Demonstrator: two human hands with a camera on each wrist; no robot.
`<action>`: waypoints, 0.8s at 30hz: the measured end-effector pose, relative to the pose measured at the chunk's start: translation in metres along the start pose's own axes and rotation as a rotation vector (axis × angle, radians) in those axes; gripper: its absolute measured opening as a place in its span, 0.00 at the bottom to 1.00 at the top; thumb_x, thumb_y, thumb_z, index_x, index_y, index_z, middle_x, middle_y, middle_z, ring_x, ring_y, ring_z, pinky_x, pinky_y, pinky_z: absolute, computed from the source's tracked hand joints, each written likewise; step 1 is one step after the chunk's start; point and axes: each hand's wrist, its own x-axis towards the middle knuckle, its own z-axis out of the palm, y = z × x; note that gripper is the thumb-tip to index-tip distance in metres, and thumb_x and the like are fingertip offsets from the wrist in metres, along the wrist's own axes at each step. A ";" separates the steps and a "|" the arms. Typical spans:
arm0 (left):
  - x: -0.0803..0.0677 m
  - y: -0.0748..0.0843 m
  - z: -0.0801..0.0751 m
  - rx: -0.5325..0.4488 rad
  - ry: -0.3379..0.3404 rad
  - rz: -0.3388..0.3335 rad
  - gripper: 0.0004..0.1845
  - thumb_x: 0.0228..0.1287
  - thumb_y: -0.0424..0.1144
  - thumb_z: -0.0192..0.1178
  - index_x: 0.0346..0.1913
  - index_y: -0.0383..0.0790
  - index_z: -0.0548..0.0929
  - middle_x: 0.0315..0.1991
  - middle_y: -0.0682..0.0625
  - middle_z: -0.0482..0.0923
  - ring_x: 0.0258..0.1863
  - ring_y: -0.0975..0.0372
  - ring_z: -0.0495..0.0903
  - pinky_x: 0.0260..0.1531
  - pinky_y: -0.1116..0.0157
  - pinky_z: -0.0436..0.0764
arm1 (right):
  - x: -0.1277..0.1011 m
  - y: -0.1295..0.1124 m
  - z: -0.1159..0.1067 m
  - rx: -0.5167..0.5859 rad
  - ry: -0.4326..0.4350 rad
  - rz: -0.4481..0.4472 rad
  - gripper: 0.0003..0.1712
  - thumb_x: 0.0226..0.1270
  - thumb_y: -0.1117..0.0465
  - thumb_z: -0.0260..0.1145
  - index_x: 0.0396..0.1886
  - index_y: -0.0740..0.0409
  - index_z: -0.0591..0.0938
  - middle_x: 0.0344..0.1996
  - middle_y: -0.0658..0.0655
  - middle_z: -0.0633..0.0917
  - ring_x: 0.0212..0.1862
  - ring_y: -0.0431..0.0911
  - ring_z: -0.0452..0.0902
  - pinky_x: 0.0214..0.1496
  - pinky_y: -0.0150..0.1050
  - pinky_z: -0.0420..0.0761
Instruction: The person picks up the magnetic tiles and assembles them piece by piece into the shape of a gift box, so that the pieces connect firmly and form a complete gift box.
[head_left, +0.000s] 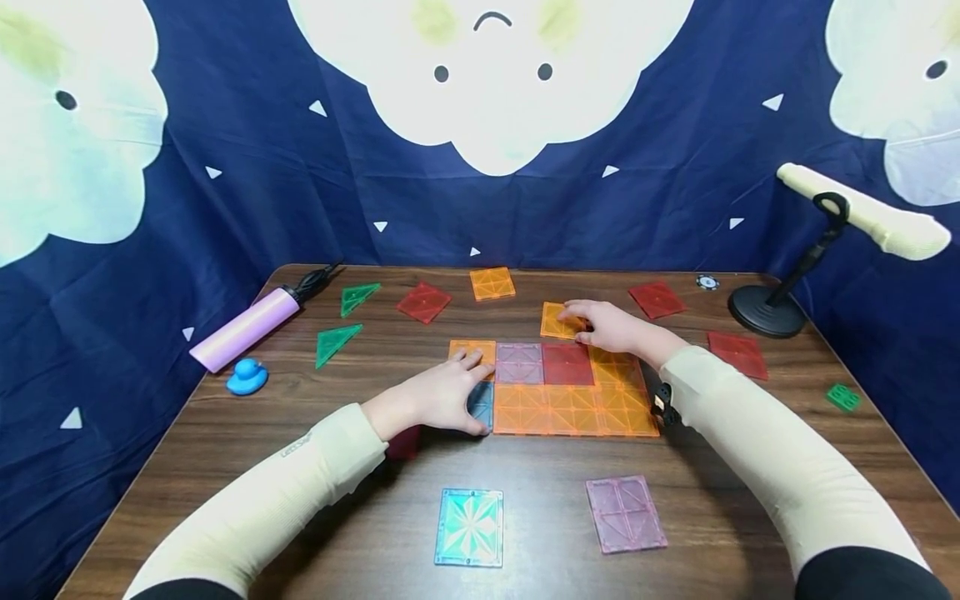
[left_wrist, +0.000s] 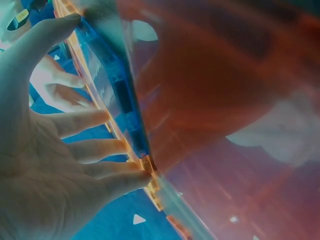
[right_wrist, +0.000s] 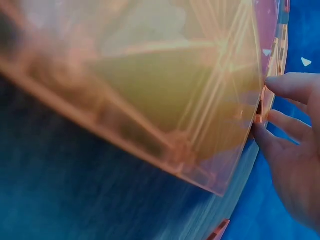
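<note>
An orange tile (head_left: 561,321) is being pinched at the far edge of the tile mat (head_left: 570,408) by the right hand (head_left: 609,327); the mat's near-left corner is being pressed by the spread left hand (head_left: 442,398).

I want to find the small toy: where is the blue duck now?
In the head view, the blue duck sits on the table's left side, just below the pink tube, far from both hands.

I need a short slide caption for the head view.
Left hand steadies flat translucent tile mosaic; right hand pinches orange square tile.
</note>
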 end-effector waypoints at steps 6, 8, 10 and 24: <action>0.000 0.001 -0.002 0.002 -0.007 -0.009 0.52 0.55 0.59 0.73 0.76 0.32 0.65 0.76 0.28 0.55 0.74 0.32 0.54 0.70 0.44 0.62 | -0.004 -0.005 0.002 0.018 0.003 -0.038 0.21 0.71 0.72 0.63 0.62 0.62 0.81 0.70 0.71 0.70 0.71 0.66 0.65 0.71 0.61 0.63; 0.000 0.002 -0.001 0.003 -0.011 -0.010 0.52 0.55 0.59 0.73 0.76 0.33 0.65 0.76 0.29 0.54 0.74 0.32 0.54 0.70 0.44 0.62 | -0.001 -0.005 0.002 0.018 0.019 -0.050 0.19 0.70 0.73 0.62 0.59 0.62 0.82 0.68 0.71 0.73 0.69 0.66 0.67 0.71 0.61 0.64; -0.001 0.002 -0.001 0.002 -0.012 -0.010 0.52 0.56 0.59 0.72 0.76 0.33 0.65 0.76 0.29 0.54 0.74 0.32 0.54 0.70 0.44 0.62 | 0.004 -0.005 0.000 0.007 0.041 -0.065 0.18 0.70 0.73 0.61 0.57 0.63 0.82 0.64 0.70 0.76 0.67 0.65 0.69 0.70 0.61 0.65; -0.001 0.002 -0.002 -0.008 -0.007 -0.012 0.53 0.56 0.59 0.72 0.76 0.32 0.64 0.76 0.28 0.53 0.74 0.32 0.53 0.70 0.45 0.62 | 0.091 -0.030 -0.001 -0.101 -0.056 0.030 0.28 0.81 0.62 0.54 0.77 0.58 0.67 0.74 0.66 0.66 0.76 0.62 0.56 0.77 0.55 0.53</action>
